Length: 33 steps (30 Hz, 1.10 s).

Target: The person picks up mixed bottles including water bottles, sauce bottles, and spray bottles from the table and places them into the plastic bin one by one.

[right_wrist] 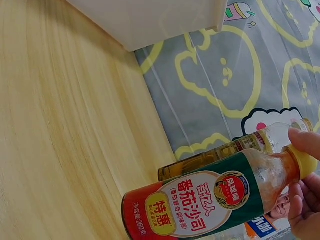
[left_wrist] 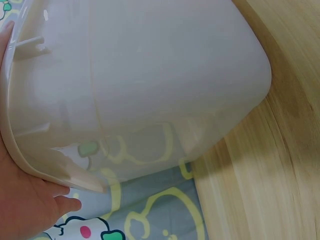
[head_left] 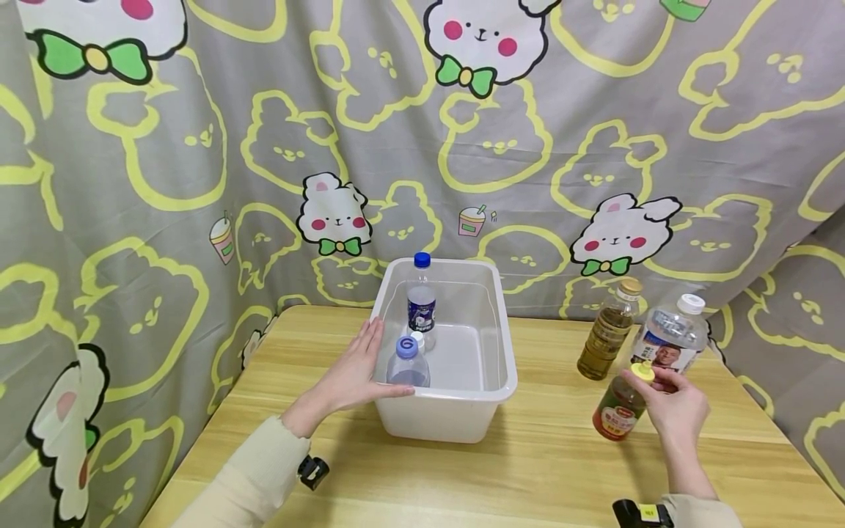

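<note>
My right hand (head_left: 676,403) pinches the yellow cap of a ketchup bottle (head_left: 619,414) between thumb and fingers. The bottle has a red and green label and, in the right wrist view, residue shows inside its clear neck. My left hand (head_left: 350,370) rests at the near left corner of a white plastic bin (head_left: 449,414), fingers extended along the left rim and thumb on the front rim. Inside the bin, a clear bottle with a dark label (head_left: 421,308) stands at the back left, and a blue-capped bottle (head_left: 407,363) is in front, with a white cap (head_left: 418,339) partly hidden behind it.
Behind the ketchup stand an oil bottle (head_left: 606,334) with a golden cap and a large clear jug (head_left: 673,330) with a white cap, partly covered by the right hand. All are on a wooden table (head_left: 541,469). A patterned curtain (head_left: 396,147) hangs behind and at both sides.
</note>
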Each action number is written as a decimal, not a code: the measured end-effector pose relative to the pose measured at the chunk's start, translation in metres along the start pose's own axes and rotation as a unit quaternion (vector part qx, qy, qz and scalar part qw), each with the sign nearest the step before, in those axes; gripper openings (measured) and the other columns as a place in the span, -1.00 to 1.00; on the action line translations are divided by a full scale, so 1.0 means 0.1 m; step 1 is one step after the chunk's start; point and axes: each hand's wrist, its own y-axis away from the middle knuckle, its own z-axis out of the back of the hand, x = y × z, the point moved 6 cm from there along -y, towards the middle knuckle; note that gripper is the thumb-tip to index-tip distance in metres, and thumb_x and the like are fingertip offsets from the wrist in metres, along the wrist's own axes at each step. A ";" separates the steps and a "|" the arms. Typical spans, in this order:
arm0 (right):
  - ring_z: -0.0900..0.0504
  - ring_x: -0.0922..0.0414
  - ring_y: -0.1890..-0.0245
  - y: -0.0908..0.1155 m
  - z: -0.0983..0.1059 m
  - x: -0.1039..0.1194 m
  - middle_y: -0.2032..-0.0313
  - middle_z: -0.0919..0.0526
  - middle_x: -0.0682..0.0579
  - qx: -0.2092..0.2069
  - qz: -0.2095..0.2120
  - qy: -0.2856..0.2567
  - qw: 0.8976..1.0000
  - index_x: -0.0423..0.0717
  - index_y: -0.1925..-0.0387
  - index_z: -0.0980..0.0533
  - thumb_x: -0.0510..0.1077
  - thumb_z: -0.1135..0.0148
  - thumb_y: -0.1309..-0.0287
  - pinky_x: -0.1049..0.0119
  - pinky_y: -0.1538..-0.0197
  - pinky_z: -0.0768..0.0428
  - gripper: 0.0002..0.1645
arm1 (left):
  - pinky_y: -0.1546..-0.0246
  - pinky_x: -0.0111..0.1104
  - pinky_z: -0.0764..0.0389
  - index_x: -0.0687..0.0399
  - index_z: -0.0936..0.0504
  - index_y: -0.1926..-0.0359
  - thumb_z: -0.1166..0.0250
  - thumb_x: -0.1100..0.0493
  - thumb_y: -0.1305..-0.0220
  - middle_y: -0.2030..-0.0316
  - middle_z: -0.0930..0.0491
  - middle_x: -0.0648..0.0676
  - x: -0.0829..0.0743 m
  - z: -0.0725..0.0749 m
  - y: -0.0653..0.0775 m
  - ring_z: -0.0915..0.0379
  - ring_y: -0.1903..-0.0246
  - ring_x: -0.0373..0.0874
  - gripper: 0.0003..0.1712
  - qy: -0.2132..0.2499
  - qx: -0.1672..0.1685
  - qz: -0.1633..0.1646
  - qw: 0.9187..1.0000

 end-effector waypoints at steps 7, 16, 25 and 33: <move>-0.47 0.40 0.56 -0.04 0.01 -0.01 0.49 -0.57 0.27 0.008 0.008 -0.013 1.000 0.09 0.19 -0.61 0.37 -0.44 0.66 0.57 0.59 -0.41 -0.19 | -0.25 -0.15 0.15 0.34 0.21 -0.32 0.00 -0.63 0.28 -0.33 0.25 0.27 0.00 -0.01 0.00 0.45 -0.30 0.03 0.43 0.000 0.002 0.002 1.000; -0.42 0.38 0.61 0.31 0.39 0.88 0.58 -0.57 0.21 0.048 0.020 -0.068 0.996 -0.01 0.32 -0.63 0.13 -0.53 0.51 0.38 0.70 -0.34 -0.43 | -0.25 -0.14 0.13 0.34 0.21 -0.32 0.01 -0.64 0.29 -0.33 0.26 0.26 0.01 -0.01 0.00 0.45 -0.31 0.03 0.43 -0.001 0.003 0.005 1.000; -0.48 0.30 0.60 0.51 0.57 1.38 0.58 -0.63 0.01 0.075 0.057 -0.097 0.991 -0.20 0.33 -0.62 0.05 -0.54 0.48 0.53 0.63 -0.37 -0.42 | -0.25 -0.13 0.12 0.33 0.20 -0.33 0.01 -0.64 0.30 -0.33 0.26 0.25 0.02 -0.01 0.00 0.45 -0.31 0.02 0.43 0.002 0.002 0.007 1.000; -0.41 0.48 0.61 0.81 0.84 2.06 0.64 -0.47 0.40 0.112 0.081 -0.046 0.989 -0.29 0.26 -0.57 0.05 -0.49 0.37 0.61 0.58 -0.39 -0.38 | -0.25 -0.12 0.11 0.33 0.20 -0.33 0.01 -0.64 0.30 -0.33 0.25 0.26 0.01 -0.01 0.00 0.44 -0.31 0.02 0.44 0.003 -0.001 0.006 1.000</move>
